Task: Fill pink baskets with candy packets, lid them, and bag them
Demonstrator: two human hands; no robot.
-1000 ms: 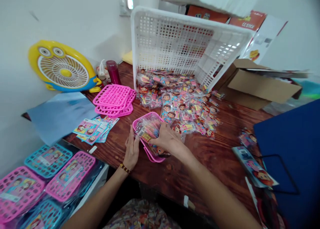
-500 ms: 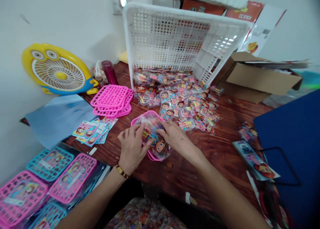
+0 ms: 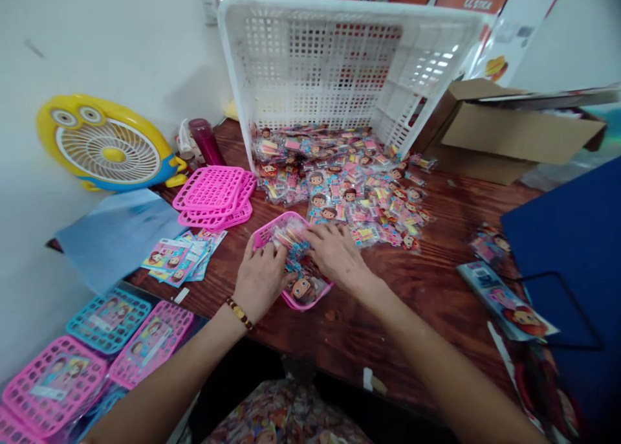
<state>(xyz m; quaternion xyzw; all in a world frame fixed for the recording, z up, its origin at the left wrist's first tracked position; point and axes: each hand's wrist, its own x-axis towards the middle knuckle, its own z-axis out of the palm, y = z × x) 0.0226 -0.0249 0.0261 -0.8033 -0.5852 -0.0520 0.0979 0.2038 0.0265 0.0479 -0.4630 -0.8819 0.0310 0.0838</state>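
A small pink plastic basket (image 3: 310, 299) lies on the wooden table (image 3: 422, 301) in front of me, filled with clear sachets of cartoon-faced trinkets (image 3: 303, 287). My left hand (image 3: 262, 277) lies palm down on the basket's left side, fingers stretched over the sachets. My right hand (image 3: 334, 253) presses on the sachets from the right, fingers spread flat. Just beyond the basket lies a heap of the same sachets (image 3: 349, 185), spilling from a tipped white crate (image 3: 339, 68).
Pink basket lids (image 3: 213, 195) are stacked at the left, printed cards (image 3: 182, 256) beside them. A yellow fan (image 3: 107, 143) stands against the wall. Bagged pink and blue baskets (image 3: 97, 347) lie at lower left. A cardboard box (image 3: 509, 133) and a blue bag (image 3: 572, 263) sit right.
My left hand moved from the basket's left edge onto its top. Both hands now press flat on the sachets, and the basket has settled lower on the table.
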